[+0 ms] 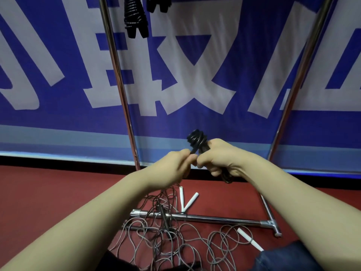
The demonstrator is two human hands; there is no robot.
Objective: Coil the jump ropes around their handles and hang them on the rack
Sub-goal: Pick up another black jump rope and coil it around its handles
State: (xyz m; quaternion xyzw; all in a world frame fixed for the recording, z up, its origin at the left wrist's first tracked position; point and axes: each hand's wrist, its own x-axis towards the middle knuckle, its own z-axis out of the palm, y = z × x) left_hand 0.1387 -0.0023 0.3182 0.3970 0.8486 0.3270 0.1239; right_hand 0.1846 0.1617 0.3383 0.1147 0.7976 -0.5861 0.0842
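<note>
Black jump rope (197, 139) is mostly wound into a fat coil round its handles, held up in front of the rack's left upright (117, 75), well above the floor. The right hand (218, 159) has its fingers curled tight round the handle bundle. The left hand (172, 169) pinches the loose run of rope just beside it, and the slack looks like it drops toward the pile below. So I'd say this is the late part of the coiling step, not the hanging yet.

Next it probably wants a few more wraps and the end tucked in so it doesn't spring loose. Then it needs a lift up to where two coiled black ropes (134, 16) already hang at the top of the frame. The top bar itself isn't in view.

What might get in the way is a messy tangle of grey ropes (195, 243) with white handles (190, 202). It's sprawled on the red floor (48, 192), over and around the rack's base bar (224, 220). The trailing slack could snag in that. A blue banner (195, 118) hangs behind.
</note>
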